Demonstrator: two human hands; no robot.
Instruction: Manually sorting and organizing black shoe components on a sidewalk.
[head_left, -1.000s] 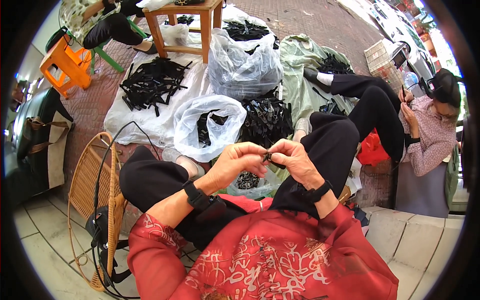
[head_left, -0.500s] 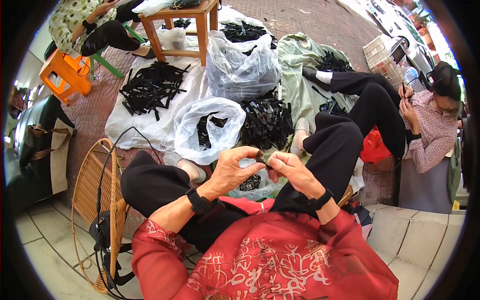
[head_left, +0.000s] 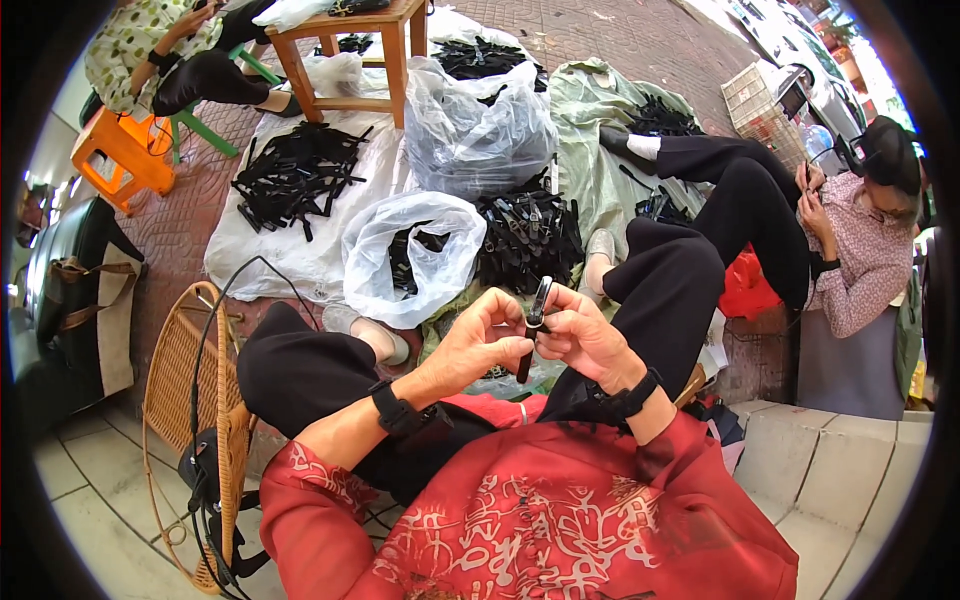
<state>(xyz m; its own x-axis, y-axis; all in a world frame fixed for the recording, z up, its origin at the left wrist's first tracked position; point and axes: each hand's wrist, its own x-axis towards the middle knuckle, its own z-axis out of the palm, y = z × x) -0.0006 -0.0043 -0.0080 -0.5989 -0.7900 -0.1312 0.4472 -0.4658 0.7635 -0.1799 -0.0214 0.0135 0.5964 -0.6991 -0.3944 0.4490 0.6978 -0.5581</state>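
Observation:
Both hands meet above my lap, closed on one short black strap (head_left: 524,364) with a shiny buckle-like metal piece at its middle. My left hand (head_left: 478,340) pinches the strap from the left with thumb and fingers. From the right, my right hand (head_left: 588,342) grips it by the metal piece, and the strap's upper part sticks up above the fingers. Beyond my hands lies a heap of black straps with metal buckles (head_left: 526,238). To its left stands an open clear plastic bag (head_left: 375,232) with black straps inside. Below my hands, a bag of small parts is mostly hidden.
A full plastic bag (head_left: 478,135) stands beside a wooden stool (head_left: 395,62). More black straps (head_left: 298,178) lie on white sheeting. A wicker chair (head_left: 190,390) is at my left. One co-worker (head_left: 855,230) sits at right, another (head_left: 190,60) at far left by an orange stool (head_left: 122,160).
The strap has turned upright between my hands, so its length and metal piece now show. My right fingers have risen along it, and my left hand has shifted slightly.

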